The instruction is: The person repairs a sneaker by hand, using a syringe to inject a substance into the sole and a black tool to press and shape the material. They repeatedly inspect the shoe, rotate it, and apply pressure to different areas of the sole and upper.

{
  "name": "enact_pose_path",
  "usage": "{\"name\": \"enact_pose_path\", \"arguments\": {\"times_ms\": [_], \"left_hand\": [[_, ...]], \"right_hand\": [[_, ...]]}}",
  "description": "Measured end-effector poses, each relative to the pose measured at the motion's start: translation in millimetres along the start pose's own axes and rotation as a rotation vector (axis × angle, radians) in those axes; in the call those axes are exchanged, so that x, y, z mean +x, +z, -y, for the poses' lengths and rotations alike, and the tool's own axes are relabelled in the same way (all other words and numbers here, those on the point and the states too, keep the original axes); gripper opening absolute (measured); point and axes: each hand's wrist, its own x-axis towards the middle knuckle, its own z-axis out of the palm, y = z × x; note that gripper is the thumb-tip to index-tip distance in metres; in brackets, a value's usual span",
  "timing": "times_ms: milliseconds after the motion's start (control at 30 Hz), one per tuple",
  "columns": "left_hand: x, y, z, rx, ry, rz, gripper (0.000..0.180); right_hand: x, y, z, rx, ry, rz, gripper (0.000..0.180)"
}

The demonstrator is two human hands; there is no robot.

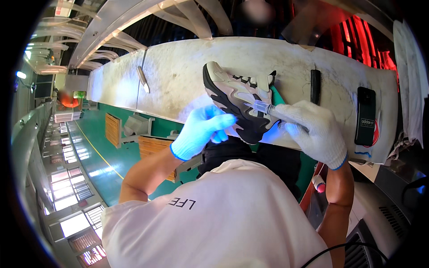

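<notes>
A sneaker (228, 87) in pale grey and white with black trim lies on its side on the worktable, its dark sole facing me. My right hand (317, 129), in a white knit glove, is closed around a clear syringe-like tube (263, 107). The tube's tip points at the sneaker's side, close to the black overlay. My left hand (201, 131), gloved too and lit blue, is at the sole's edge. Its fingers are partly bent and apart, with nothing visible between them; whether a fingertip touches the sole I cannot tell. A green piece (278, 94) shows behind the sneaker's heel.
On the long stained worktable (178, 67) lie a pale-handled tool (143, 79) at left, a black bar (315, 87) right of the sneaker, and a dark phone (365, 116) farther right. A wooden-slatted seat (113, 129) stands on the green floor. Red-lit machinery (364, 40) is behind.
</notes>
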Motion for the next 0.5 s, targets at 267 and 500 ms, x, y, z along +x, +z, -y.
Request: {"name": "enact_pose_path", "arguments": {"times_ms": [267, 500], "left_hand": [[17, 16, 18, -0.160, 0.148, -0.020, 0.034], [20, 12, 33, -0.236, 0.160, 0.033, 0.032]], "right_hand": [[17, -9, 6, -0.012, 0.060, 0.149, 0.035], [30, -12, 5, -0.050, 0.041, 0.159, 0.026]]}}
